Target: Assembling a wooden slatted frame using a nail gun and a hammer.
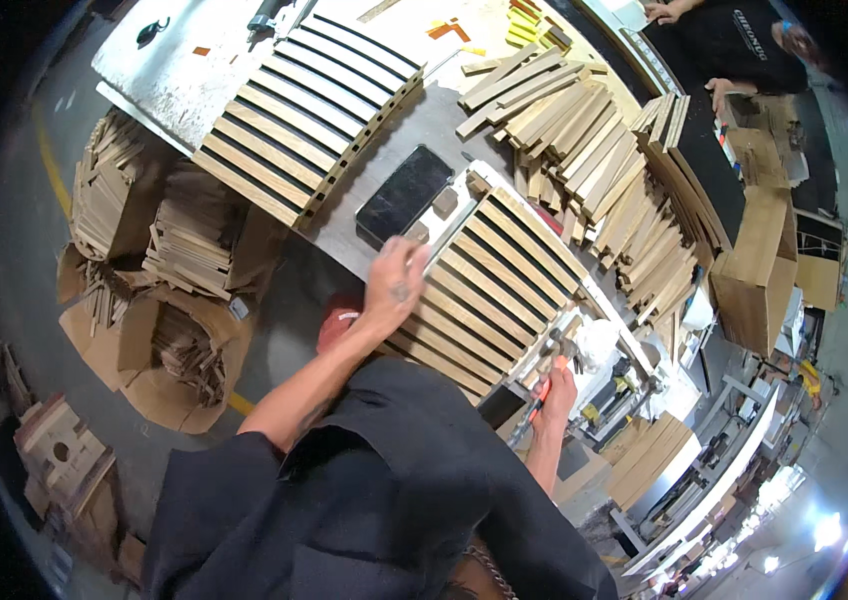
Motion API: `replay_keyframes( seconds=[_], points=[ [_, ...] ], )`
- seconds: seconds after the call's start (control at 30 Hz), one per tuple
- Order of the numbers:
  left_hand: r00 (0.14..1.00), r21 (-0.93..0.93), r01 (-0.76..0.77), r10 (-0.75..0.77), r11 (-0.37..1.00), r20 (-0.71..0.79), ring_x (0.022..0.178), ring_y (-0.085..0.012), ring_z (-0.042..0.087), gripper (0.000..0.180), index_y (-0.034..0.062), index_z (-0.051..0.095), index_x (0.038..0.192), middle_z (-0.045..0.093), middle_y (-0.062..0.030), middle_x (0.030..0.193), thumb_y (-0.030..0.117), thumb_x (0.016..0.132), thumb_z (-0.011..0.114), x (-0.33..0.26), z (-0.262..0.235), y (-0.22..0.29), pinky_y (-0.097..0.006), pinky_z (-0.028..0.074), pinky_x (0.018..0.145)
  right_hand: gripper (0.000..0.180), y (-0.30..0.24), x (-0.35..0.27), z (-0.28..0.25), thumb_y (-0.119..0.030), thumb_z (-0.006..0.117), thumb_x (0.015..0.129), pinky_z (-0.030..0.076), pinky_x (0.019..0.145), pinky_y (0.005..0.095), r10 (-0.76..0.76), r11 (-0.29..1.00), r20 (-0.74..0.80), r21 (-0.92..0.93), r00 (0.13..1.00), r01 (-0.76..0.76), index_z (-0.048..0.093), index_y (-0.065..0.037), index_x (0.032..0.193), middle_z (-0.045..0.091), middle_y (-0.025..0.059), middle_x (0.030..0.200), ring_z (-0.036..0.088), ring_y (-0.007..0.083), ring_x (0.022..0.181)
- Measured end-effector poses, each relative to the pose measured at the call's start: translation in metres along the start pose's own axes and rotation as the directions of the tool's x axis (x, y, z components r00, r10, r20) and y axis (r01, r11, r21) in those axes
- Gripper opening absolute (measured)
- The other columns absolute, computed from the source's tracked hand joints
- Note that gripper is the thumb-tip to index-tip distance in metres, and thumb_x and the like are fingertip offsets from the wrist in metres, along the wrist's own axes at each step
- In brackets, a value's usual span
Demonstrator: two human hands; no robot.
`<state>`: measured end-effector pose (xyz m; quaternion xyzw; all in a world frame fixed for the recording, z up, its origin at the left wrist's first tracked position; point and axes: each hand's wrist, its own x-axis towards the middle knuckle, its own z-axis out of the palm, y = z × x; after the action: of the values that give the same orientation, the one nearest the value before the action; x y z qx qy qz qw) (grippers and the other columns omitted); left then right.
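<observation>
My left hand [396,280] rests on the near left corner of a slatted wood panel [492,285] that lies on the grey workbench [434,125], its fingers closed around the end of a thin metal bar [447,238] along the panel's edge. My right hand [556,392] is at the panel's near right corner and grips a tool with an orange handle [536,405], which looks like a hammer with its head at the panel's edge. A dark phone [404,193] lies just beyond my left hand. A small wood block [445,202] sits beside it.
A second slatted panel [309,105] lies farther left on the bench. Loose wood slats [584,150] are heaped at the right. Cardboard boxes of offcuts [159,260] stand on the floor at left. Another person's hand [719,90] rests at the bench's far right.
</observation>
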<state>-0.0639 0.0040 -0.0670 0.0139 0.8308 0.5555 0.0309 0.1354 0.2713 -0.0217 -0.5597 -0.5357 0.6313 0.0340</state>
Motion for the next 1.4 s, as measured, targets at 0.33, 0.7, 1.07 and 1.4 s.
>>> replay_keyframes(
  seconds=[0.33,0.7,1.07,1.4],
  points=[
    [0.992,-0.075,0.044,-0.035,0.996,0.122,0.102,-0.0400,0.063,0.047,0.0034,0.057,0.136,0.063,-0.0258,0.107,0.014,0.090,0.062,0.034,0.075,0.007,-0.043,0.049,0.091,0.009,-0.034,0.050,0.029,-0.010,0.052,0.101,0.040,0.047,0.0262,-0.183,0.963,-0.111,0.181,0.977,0.201,0.056,-0.005,0.107,0.050,0.0008,0.071,0.049,0.0107,0.055],
    [0.996,-0.164,0.017,-0.002,0.986,0.092,0.092,-0.0401,0.063,0.045,0.0041,0.061,0.133,0.062,-0.0244,0.098,0.014,0.089,0.064,0.037,0.083,-0.002,-0.044,0.049,0.085,0.009,-0.036,0.072,0.026,-0.012,0.055,0.100,0.042,0.048,0.0244,-0.241,0.969,-0.034,0.048,0.970,0.242,0.057,-0.004,0.104,0.052,0.0011,0.071,0.051,0.0098,0.056],
    [0.973,-0.128,-0.055,0.082,0.990,0.216,0.088,-0.0389,0.062,0.054,0.0086,0.052,0.143,0.062,-0.0226,0.099,0.027,0.094,0.064,0.048,0.074,-0.007,-0.044,0.048,0.084,0.009,-0.033,0.054,0.023,-0.013,0.054,0.101,0.040,0.046,0.0251,-0.223,0.971,-0.086,0.067,0.971,0.229,0.056,-0.005,0.105,0.052,0.0015,0.072,0.049,0.0099,0.055],
    [0.992,-0.164,0.102,-0.088,0.981,0.088,0.099,-0.0445,0.065,0.041,-0.0042,0.064,0.120,0.067,-0.0291,0.102,0.021,0.087,0.070,0.039,0.074,0.001,-0.047,0.050,0.088,0.033,-0.138,0.020,0.145,-0.022,0.062,0.095,0.053,0.072,0.0434,-0.646,-0.053,0.637,-0.588,0.421,0.807,0.062,-0.011,0.126,0.070,0.0168,0.093,0.068,0.0363,0.083]
  ],
)
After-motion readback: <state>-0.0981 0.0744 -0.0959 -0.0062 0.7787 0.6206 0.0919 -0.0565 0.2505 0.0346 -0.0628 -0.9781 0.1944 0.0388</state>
